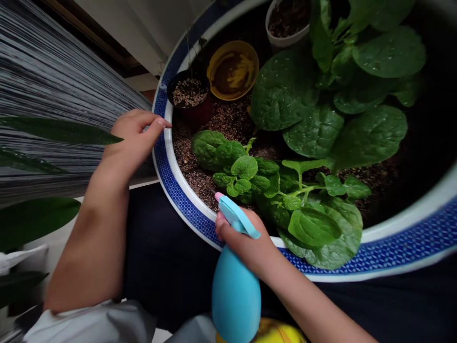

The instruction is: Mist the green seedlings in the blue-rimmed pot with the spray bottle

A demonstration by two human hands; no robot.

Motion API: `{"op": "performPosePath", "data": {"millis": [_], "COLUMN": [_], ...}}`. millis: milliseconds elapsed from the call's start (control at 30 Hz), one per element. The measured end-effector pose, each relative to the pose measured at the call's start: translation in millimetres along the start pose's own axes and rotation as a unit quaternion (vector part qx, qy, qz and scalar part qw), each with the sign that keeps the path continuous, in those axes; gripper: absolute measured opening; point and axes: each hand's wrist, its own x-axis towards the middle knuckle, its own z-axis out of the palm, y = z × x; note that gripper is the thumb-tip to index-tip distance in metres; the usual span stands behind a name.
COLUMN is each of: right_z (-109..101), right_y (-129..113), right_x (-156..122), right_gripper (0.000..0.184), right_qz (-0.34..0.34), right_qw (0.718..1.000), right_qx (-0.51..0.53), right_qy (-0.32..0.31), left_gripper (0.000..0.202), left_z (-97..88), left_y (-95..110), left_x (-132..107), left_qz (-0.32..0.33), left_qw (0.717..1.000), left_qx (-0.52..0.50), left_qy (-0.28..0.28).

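Note:
My right hand is wrapped around the neck of a light blue spray bottle. The bottle's pink nozzle points up and left over the soil, close to small leafy green plants with wet leaves. My left hand is closed at the left rim of a large blue-and-white pot, its thumb and forefinger on the edge. The undersides of its fingers are hidden. Larger plants with broad, wet green leaves fill the pot's middle and upper right.
Inside the pot stand a small dark pot, a yellow dish and a white pot. A string curtain hangs at left, with long leaves before it. Something yellow shows below the bottle.

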Motion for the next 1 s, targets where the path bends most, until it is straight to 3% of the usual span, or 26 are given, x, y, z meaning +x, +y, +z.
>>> {"op": "performPosePath", "data": {"millis": [233, 400, 600, 800, 1000], "right_z": [3.3, 3.0, 2.8, 7.2, 7.4], "right_y": [-1.5, 2.5, -1.2, -1.7, -5.3], "right_x": [4.5, 4.9, 2.7, -0.7, -4.8], "right_gripper": [0.014, 0.013, 0.012, 0.010, 0.022], "right_qz": [-0.026, 0.021, -0.042, 0.033, 0.051], "right_qw": [0.996, 0.995, 0.993, 0.983, 0.971], "right_qx": [0.075, 0.100, 0.103, 0.180, 0.231], "right_qy": [-0.031, 0.013, -0.030, -0.032, -0.041], "left_gripper": [0.054, 0.041, 0.036, 0.034, 0.032], "left_z": [0.4, 3.2, 2.9, -0.2, -0.5], "left_y": [-4.3, 0.4, 5.9, 12.0, 14.0], "left_x": [-7.6, -12.8, -13.3, -12.3, -7.5], "left_qz": [-0.015, -0.041, -0.046, -0.037, -0.051], "left_qw": [1.000, 0.999, 0.999, 0.999, 0.998], "left_qx": [-0.013, -0.012, -0.016, -0.025, -0.040], "left_qy": [-0.007, -0.010, 0.006, 0.016, 0.022]}}
